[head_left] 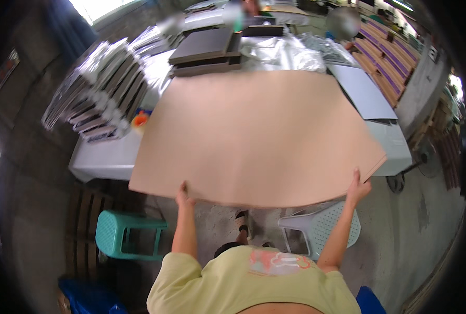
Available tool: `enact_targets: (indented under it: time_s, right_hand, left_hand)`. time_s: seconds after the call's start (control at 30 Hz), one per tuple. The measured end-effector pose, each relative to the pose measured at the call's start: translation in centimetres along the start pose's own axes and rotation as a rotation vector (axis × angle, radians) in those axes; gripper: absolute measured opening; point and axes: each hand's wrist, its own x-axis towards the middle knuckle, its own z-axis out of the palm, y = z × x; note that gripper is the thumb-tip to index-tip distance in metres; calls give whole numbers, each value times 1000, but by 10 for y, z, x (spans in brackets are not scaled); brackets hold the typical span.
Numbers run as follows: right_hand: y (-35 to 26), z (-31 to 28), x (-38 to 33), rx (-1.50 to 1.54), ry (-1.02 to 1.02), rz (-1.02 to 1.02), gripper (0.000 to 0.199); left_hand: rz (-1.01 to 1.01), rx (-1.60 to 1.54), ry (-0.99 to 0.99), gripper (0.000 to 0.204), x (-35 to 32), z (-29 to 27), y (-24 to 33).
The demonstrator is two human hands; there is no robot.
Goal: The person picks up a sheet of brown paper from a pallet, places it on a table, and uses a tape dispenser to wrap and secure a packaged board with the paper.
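Observation:
A large flat tan cardboard sheet [259, 136] covers most of the white table [102, 159]; its near edge juts past the table's front. My left hand [183, 197] grips that near edge at the left. My right hand [358, 187] grips it at the right. Both arms reach up from my yellow shirt at the bottom of the view.
Wrapped dark panels [102, 89] are stacked at the table's left, with flat dark boards [204, 49] and crumpled plastic film [280, 52] behind the sheet. A grey sheet [361, 91] lies at right. A teal stool [125, 235] and a white plastic chair [317, 230] stand below.

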Motion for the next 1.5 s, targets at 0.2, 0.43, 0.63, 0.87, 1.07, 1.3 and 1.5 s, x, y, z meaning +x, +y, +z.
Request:
enact_targets:
  time_s: [0.2, 0.43, 0.63, 0.87, 1.07, 1.3, 1.5]
  right_hand:
    - [147, 3, 46, 621, -90, 788, 54]
    - [130, 20, -64, 817, -62, 1186, 55]
    - [134, -13, -67, 763, 373, 1033, 44]
    - [53, -33, -79, 132, 424, 342, 33]
    - [-53, 182, -119, 394, -313, 470, 29]
    - [-227, 514, -253, 586, -1191, 650, 28]
    - [-250, 708, -311, 430, -1334, 680, 37]
  left_hand:
    - [-45, 166, 134, 38, -1, 55, -16]
    - [61, -194, -3, 53, -15, 5, 11]
    - [99, -67, -61, 65, -26, -50, 87]
    - [103, -93, 48, 76, 19, -83, 149]
    - [266, 56, -5, 71, 58, -46, 193]
    - [184, 245, 89, 46, 95, -56, 189]
    - [-13, -103, 125, 52, 85, -37, 197]
